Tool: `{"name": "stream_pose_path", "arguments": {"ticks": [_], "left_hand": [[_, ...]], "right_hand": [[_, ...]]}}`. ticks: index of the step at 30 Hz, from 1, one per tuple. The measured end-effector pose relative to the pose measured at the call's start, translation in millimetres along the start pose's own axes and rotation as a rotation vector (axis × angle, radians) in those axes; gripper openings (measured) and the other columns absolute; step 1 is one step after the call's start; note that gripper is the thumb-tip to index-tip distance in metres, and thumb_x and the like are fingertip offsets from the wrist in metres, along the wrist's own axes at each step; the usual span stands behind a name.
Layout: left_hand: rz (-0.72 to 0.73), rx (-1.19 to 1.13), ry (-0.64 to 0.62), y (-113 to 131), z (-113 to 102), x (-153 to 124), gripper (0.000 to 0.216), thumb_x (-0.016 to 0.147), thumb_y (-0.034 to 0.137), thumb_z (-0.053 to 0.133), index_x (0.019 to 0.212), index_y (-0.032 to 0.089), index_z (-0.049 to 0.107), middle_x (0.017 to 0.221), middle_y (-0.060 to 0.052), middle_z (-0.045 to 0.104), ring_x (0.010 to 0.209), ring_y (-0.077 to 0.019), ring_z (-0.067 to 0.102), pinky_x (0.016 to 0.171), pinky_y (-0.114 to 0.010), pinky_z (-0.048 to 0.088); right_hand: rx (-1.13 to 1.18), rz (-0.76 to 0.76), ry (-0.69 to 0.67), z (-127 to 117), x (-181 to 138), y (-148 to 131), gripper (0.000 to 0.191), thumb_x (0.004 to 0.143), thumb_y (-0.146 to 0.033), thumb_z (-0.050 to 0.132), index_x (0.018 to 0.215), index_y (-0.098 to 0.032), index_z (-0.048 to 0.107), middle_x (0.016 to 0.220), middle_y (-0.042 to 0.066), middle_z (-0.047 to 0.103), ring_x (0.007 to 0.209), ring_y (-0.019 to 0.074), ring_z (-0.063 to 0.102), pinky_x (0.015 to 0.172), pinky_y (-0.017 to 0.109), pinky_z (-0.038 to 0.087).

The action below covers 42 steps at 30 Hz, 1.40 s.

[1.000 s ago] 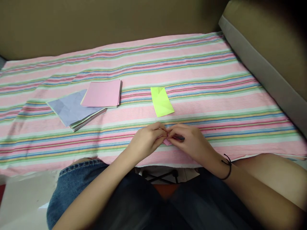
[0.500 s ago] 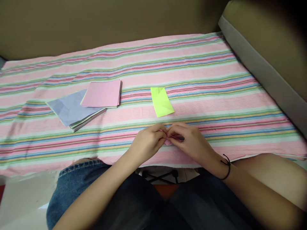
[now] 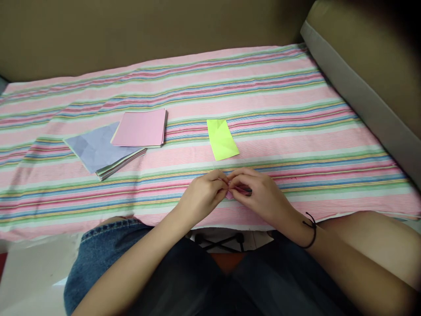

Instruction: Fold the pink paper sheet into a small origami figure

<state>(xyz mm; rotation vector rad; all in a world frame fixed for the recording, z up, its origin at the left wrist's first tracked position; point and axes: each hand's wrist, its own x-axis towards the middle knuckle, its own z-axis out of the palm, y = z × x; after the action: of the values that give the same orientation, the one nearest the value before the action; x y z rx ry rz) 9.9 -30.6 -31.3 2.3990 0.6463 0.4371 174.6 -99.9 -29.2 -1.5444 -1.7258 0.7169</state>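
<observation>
A small pink piece of paper (image 3: 229, 195) is pinched between my two hands, low over the front of the striped cloth. My left hand (image 3: 204, 193) has its thumb and fingers closed on the paper's left side. My right hand (image 3: 258, 188) grips it from the right, thumb and fingertips together and almost touching the left fingertips. Most of the paper is hidden by the fingers, so its folded shape cannot be made out. Just beyond the hands lies a creased yellow-green paper (image 3: 222, 139).
Left of the hands, a stack of pink square papers (image 3: 140, 128) overlaps a stack topped by creased bluish-purple paper (image 3: 98, 147). The striped cloth (image 3: 263, 103) covers the surface. A brown padded backrest (image 3: 148, 35) runs behind, and a padded side (image 3: 365, 74) stands at right.
Almost nothing differs. Both hands keep their pinch on the pink paper with only tiny finger shifts; the other papers lie where they were.
</observation>
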Motion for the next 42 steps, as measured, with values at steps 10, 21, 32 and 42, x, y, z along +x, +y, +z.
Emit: {"name": "stream_pose_path", "arguments": {"ticks": [10,21,32,42], "left_hand": [[-0.232,-0.003,-0.037,7,0,0,0.017,0.08,0.021,0.061,0.092,0.021,0.049,0.08,0.001,0.065,0.07,-0.0164,0.063,0.059,-0.024,0.044],[-0.29,-0.126,-0.009,8,5,2,0.017,0.074,0.008,0.059,0.085,0.019,0.054,0.074,0.002,0.068,0.07,-0.0153,0.064,0.063,-0.025,0.046],[-0.212,0.07,-0.058,9,5,1,0.011,0.083,0.019,0.052,0.091,0.019,0.046,0.08,-0.002,0.068,0.069,-0.0184,0.065,0.054,-0.024,0.043],[-0.103,0.268,-0.134,16,2,2,0.013,0.08,0.01,0.045,0.09,0.018,0.042,0.076,-0.003,0.064,0.065,-0.0192,0.062,0.051,-0.026,0.039]], "right_hand": [[0.007,0.001,0.012,1,-1,-1,0.013,0.077,-0.007,0.06,0.078,-0.019,0.065,0.102,0.005,0.064,0.088,0.0185,0.063,0.075,0.031,0.051],[0.011,-0.002,-0.019,2,-1,1,0.012,0.08,-0.009,0.057,0.08,-0.02,0.059,0.092,0.004,0.065,0.083,0.0178,0.064,0.071,0.03,0.051],[-0.107,0.087,-0.103,4,-1,3,0.027,0.079,-0.009,0.057,0.1,-0.022,0.045,0.087,0.003,0.067,0.08,0.0205,0.065,0.069,0.031,0.05],[-0.205,-0.022,-0.135,9,-2,1,0.031,0.08,-0.005,0.047,0.107,-0.019,0.041,0.089,0.007,0.062,0.08,0.0213,0.061,0.066,0.03,0.047]]}}
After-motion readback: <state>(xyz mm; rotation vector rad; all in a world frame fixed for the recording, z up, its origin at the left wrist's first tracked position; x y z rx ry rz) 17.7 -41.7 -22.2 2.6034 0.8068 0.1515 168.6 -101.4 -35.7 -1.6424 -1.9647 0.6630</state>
